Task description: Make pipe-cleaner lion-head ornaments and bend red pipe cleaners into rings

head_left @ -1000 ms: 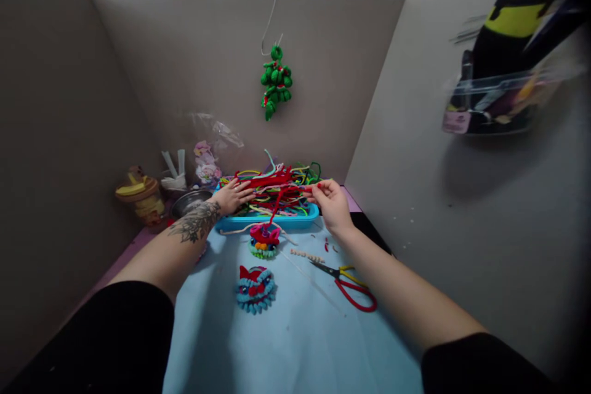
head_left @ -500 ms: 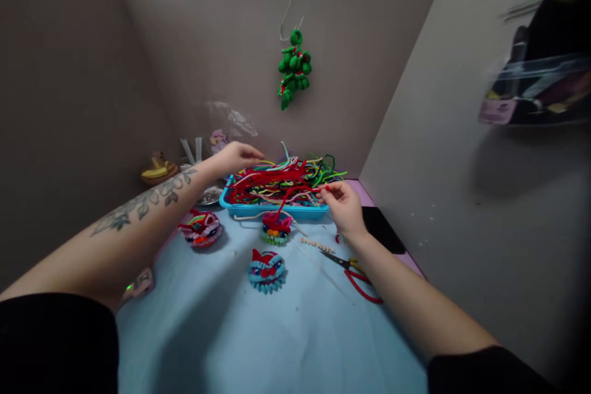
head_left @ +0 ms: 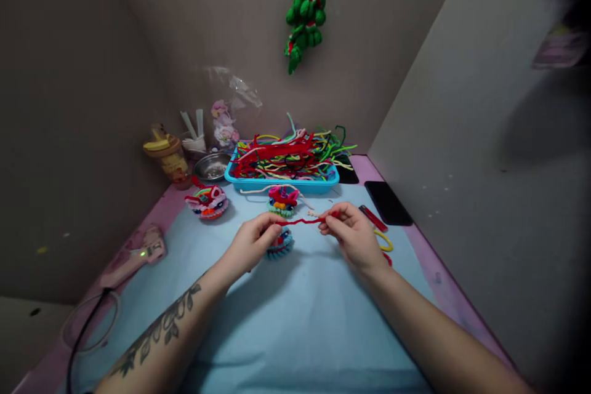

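Observation:
A red pipe cleaner (head_left: 301, 221) is stretched, slightly wavy, between my two hands above the blue cloth. My left hand (head_left: 256, 239) pinches one end, and my right hand (head_left: 349, 231) pinches the other. Partly hidden behind my left fingers is a light-blue and red lion-head ornament (head_left: 281, 246). Just beyond the pipe cleaner sits a second lion head (head_left: 282, 202) in pink, red and green. A third, pink and red lion head (head_left: 207, 202) lies farther left. Behind them, a blue tray (head_left: 286, 185) is heaped with pipe cleaners (head_left: 286, 154) of many colours.
Scissors (head_left: 385, 240) lie partly behind my right hand, near a red cutter-like tool (head_left: 373, 218) and a black phone (head_left: 388, 203). At left are a pink glue gun (head_left: 138, 258) with its cord and a metal bowl (head_left: 212, 166). A green ornament (head_left: 305, 15) hangs at the back.
Both hands have drawn back from the tray toward me. My left hand, formerly empty over the tray, now grips one end of the red pipe cleaner. The view has tilted down.

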### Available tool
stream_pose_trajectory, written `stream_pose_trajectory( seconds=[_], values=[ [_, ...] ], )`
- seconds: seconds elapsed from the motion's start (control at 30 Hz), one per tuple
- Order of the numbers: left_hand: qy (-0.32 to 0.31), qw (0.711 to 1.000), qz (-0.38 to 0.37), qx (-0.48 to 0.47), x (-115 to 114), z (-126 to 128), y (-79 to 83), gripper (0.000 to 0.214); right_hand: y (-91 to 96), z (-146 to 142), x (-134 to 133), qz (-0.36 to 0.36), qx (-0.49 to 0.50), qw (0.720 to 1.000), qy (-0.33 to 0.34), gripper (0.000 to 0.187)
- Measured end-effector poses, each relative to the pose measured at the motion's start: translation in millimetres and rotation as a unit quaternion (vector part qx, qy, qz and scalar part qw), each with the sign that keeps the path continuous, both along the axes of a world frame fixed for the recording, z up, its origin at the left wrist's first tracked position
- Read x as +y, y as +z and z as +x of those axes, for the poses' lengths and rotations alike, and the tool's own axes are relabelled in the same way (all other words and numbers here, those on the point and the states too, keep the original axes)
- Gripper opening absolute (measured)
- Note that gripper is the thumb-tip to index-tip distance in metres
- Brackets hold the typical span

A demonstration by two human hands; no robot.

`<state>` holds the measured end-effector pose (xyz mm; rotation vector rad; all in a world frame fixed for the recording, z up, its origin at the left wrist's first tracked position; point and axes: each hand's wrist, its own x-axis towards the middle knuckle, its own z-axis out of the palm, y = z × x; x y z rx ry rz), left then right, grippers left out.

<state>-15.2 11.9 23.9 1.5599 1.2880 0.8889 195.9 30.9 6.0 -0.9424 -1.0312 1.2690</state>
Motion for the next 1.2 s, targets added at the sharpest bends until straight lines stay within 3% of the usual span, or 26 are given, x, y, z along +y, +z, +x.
stream_pose_trajectory(
  seconds=[0.2, 0.4, 0.53, 0.6, 0.77, 0.87, 1.0, 1.2],
  values=[
    [0.014, 0.998, 0.024, 0.054, 7, -18, -1.5, 0.025, -26.7, -6, 3, 0.001, -0.004, 1.000, -0.022, 0.021],
    [0.041, 0.984, 0.119, 0.125, 4, -31, -10.3, 0.019, -25.7, -1, -10, 0.062, -0.097, 0.993, -0.031, 0.007],
    [0.053, 0.980, 0.136, 0.137, 1, -29, -9.9, 0.018, -24.3, 8, -16, 0.138, -0.151, 0.976, -0.071, 0.007],
    [0.062, 0.981, 0.134, 0.127, -2, -24, -8.6, 0.018, -23.4, 8, -18, 0.175, -0.183, 0.965, -0.070, 0.006],
    [0.022, 0.994, 0.103, 0.032, -14, -10, -10.3, 0.017, -15.4, -5, -25, 0.310, -0.320, 0.895, 0.003, 0.040],
    [-0.024, 0.994, 0.108, 0.004, -17, -4, -14.0, 0.014, -12.4, -13, -27, 0.345, -0.366, 0.864, 0.023, 0.031],
    [-0.058, 0.977, 0.196, 0.052, -15, 0, -17.7, 0.006, -13.5, -14, -30, 0.344, -0.376, 0.860, 0.019, 0.014],
    [-0.087, 0.919, 0.346, 0.166, -12, 0, -18.0, 0.005, -13.9, -10, -30, 0.361, -0.440, 0.822, 0.003, 0.016]
  ],
)
